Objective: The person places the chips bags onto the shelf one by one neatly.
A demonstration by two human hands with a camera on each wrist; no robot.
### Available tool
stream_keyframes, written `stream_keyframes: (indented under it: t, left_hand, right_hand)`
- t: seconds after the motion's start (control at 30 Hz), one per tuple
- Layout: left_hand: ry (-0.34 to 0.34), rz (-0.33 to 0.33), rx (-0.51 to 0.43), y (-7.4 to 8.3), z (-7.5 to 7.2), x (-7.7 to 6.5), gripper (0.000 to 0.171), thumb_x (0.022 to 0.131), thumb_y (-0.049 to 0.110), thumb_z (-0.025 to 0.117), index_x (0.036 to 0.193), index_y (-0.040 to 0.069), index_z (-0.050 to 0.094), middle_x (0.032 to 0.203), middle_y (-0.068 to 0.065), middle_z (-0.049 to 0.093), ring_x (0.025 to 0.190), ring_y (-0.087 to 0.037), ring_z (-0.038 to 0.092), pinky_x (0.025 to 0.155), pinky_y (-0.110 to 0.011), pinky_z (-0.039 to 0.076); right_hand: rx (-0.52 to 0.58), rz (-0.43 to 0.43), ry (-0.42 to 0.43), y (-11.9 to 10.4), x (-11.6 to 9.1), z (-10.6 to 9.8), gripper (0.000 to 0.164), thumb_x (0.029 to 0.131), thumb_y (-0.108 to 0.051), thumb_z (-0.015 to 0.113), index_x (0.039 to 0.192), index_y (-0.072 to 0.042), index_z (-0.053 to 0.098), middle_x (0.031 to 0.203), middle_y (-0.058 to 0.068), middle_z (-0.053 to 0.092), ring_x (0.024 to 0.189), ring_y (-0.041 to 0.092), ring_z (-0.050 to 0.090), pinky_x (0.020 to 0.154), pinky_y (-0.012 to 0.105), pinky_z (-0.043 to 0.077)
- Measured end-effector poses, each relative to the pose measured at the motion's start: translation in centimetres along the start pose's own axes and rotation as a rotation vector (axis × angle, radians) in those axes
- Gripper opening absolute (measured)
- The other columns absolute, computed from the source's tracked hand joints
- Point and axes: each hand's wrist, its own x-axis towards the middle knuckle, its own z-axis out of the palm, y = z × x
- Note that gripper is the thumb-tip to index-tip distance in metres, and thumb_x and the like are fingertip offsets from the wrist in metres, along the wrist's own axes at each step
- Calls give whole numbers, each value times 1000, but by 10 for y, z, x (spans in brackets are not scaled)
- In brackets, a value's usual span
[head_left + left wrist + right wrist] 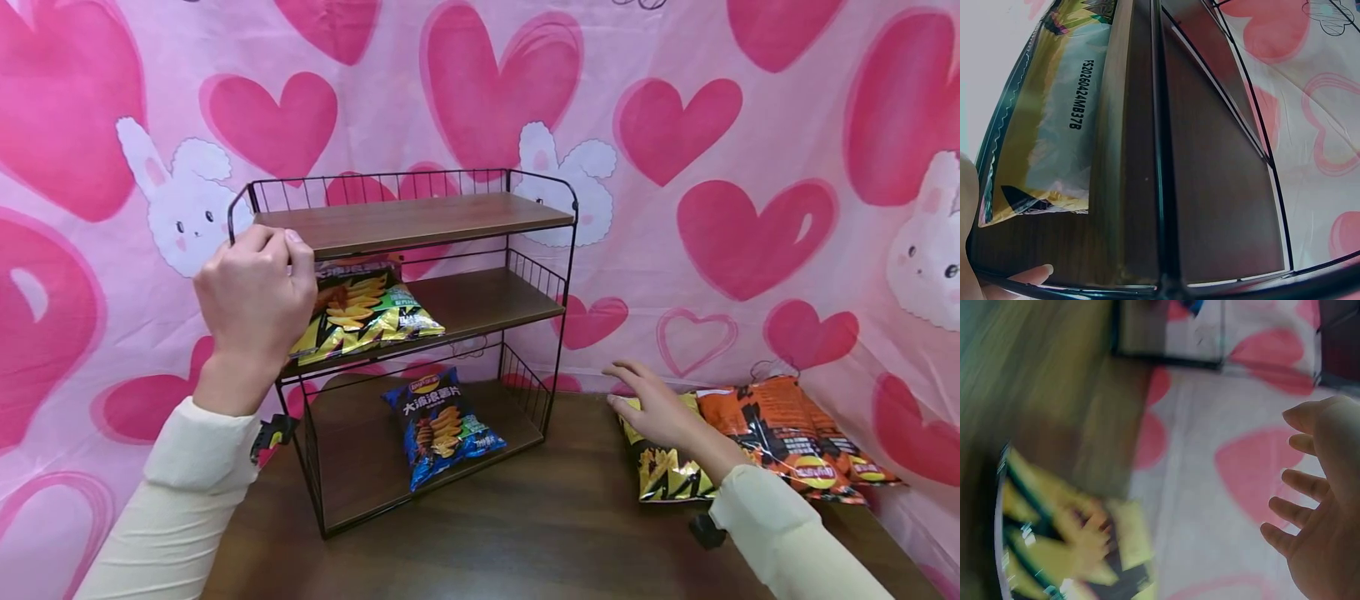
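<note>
My left hand (258,279) is curled at the front left post of a three-tier shelf rack (420,218), gripping its frame. In the left wrist view a fingertip (1038,273) shows beside the black bar. Close to that hand, a yellow and black chip bag (367,312) lies on the middle shelf; another bag is partly hidden behind it. A blue chip bag (446,425) leans back on the bottom shelf. To the right, my right hand (663,408) hovers with fingers spread and nothing held, over a yellow chip bag (671,471) on the table.
Orange chip bags (772,433) overlap beside the yellow bag at the table's right. A pink heart-patterned cloth (480,100) hangs behind the rack and along the right side. The wooden table (517,533) extends in front of the rack.
</note>
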Motion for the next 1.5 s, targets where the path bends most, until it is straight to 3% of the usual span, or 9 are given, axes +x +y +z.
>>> stream_keyframes:
  t: [0.23,0.47,0.7,0.83,1.0,1.2,1.5]
  left_hand:
    - [-9,-3,3,-1,-1,0,52,104,26,42,88,-13,73,90,-25,71,72,-50,66,57,-63,51]
    - [-13,-6,2,0,0,0,57,105,29,38,88,-12,73,90,-24,71,72,-51,65,55,-63,49]
    - [-18,-4,6,-1,0,1,60,105,31,35,88,-13,73,91,-25,71,72,-50,65,55,-63,49]
    - [-20,-5,0,0,0,0,56,105,29,39,89,-12,73,90,-25,71,72,-50,65,56,-63,49]
    - [-14,-5,-2,0,1,0,54,104,27,40,88,-12,73,90,-25,71,72,-50,65,57,-63,50]
    - [-17,-12,-5,2,4,-1,54,104,27,40,89,-12,74,90,-25,71,72,-50,65,57,-63,50]
    - [10,-31,-13,1,5,1,55,104,29,40,89,-12,74,92,-25,72,74,-52,65,58,-64,49]
  right_hand:
    - [-68,110,-65,43,-20,11,52,102,-22,61,144,6,49,150,34,40,136,56,39,106,72,34]
    - [-190,194,-85,71,-37,21,58,104,-32,57,149,4,46,155,35,32,137,63,32,105,78,28]
    - [-247,217,-103,93,-47,37,63,108,-44,44,153,0,42,160,33,25,137,70,24,108,78,21]
    - [-250,224,-109,104,-55,44,64,107,-46,42,154,-2,42,162,31,21,138,72,18,109,78,18]
    - [-236,287,-166,103,-60,47,68,106,-52,41,156,-6,41,164,30,19,144,67,8,112,77,11]
    - [-256,345,-211,99,-64,51,75,104,-61,39,158,-10,38,163,30,22,144,65,16,110,79,14]
    - [-198,391,-219,77,-44,76,80,100,-70,37,161,-19,32,169,21,15,148,62,6,101,86,18]
